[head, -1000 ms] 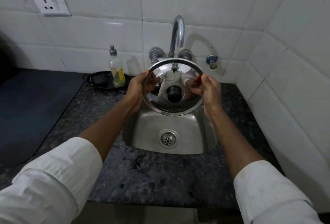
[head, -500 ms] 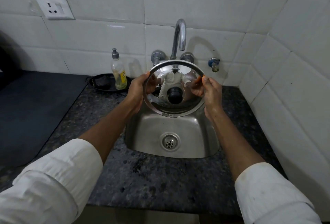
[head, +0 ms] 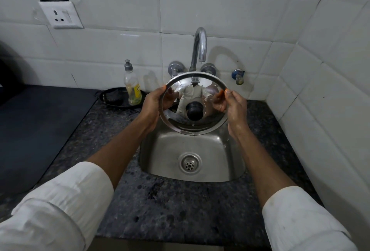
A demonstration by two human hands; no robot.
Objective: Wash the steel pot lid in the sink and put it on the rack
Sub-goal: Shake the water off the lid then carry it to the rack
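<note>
I hold the steel pot lid [head: 195,118] upright above the sink [head: 224,162], under the tap [head: 199,48]. My left hand [head: 153,106] and right hand [head: 236,108] each keep a grip clamped on its rim, knob [head: 194,111] facing me.

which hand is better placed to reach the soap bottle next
Left, probably. The soap bottle stands on the counter just left of the left hand, while the right hand grips the lid on its far side.

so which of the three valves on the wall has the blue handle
The small separate tap to the right of the spout. The two knobs at the spout's base, left and right, are plain metal.
</note>
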